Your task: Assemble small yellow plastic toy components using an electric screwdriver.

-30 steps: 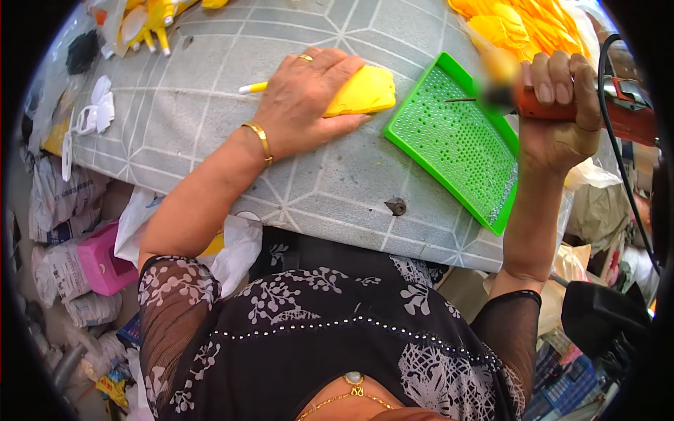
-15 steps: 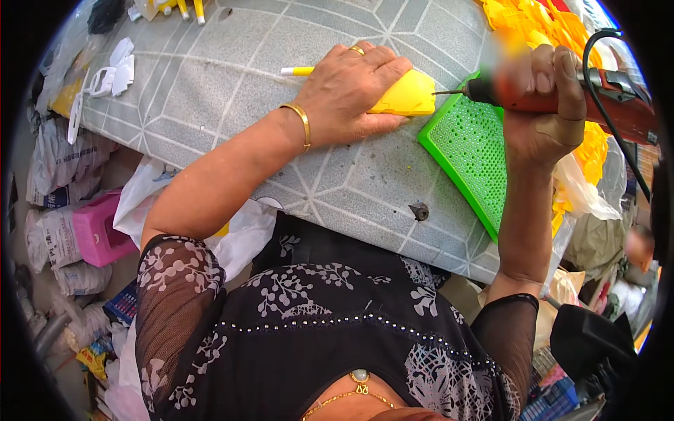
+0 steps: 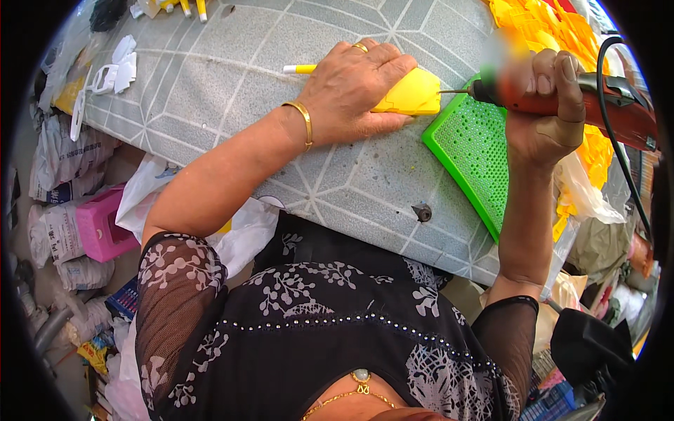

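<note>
My left hand presses over a yellow plastic piece on the table, fingers and thumb closed around it. From its left side sticks out a thin yellow rod with a white tip. In my right hand is a red power drill, held level and pointing left. Its thin bit reaches the right end of the yellow piece; whether the tip has entered it I cannot tell. Part of the drill's front is blurred. Below the bit lies a green perforated plastic basket, partly behind my right wrist.
The table has a grey patterned cover. A small dark cone-shaped thing sits near its front edge. Yellow pieces pile up at the far right. White plastic parts lie at left. The drill's black cable hangs at right; a pink container stands below, left.
The whole view has shifted very slightly. The drill's rear end is a little lower, and its cable has swung to the right. Both hands keep their hold.
</note>
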### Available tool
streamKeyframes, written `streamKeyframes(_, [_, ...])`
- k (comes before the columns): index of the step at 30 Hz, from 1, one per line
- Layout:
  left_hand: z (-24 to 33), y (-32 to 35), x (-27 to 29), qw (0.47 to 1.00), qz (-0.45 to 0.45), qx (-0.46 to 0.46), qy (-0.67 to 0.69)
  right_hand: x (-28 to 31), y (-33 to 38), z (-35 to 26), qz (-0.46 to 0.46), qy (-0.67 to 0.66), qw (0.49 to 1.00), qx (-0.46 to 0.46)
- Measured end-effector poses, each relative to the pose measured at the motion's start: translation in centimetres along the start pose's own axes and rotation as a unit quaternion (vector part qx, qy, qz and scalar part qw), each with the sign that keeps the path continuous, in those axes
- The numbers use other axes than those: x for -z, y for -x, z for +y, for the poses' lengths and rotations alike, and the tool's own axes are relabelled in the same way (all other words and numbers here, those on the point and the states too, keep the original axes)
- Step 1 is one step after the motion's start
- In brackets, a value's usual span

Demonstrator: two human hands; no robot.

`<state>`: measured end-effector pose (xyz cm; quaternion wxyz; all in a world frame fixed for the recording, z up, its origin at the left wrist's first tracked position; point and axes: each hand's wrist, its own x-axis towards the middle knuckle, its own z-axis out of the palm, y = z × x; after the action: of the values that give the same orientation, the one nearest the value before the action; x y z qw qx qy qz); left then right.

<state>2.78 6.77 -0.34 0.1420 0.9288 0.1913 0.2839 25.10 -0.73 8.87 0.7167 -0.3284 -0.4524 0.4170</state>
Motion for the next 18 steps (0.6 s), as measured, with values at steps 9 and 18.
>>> streamKeyframes(9, [0.1, -0.2, 0.2, 1.000, -0.009, 0.003, -0.011, -1.0, 0.4, 0.3, -0.006, 0.049, 0.999, 0.000])
streamKeyframes(18, [0.6, 0.0, -0.2, 1.000, 0.019, -0.016, -0.014, -1.7, 0.8, 0.9, -0.060, 0.092, 0.994, -0.015])
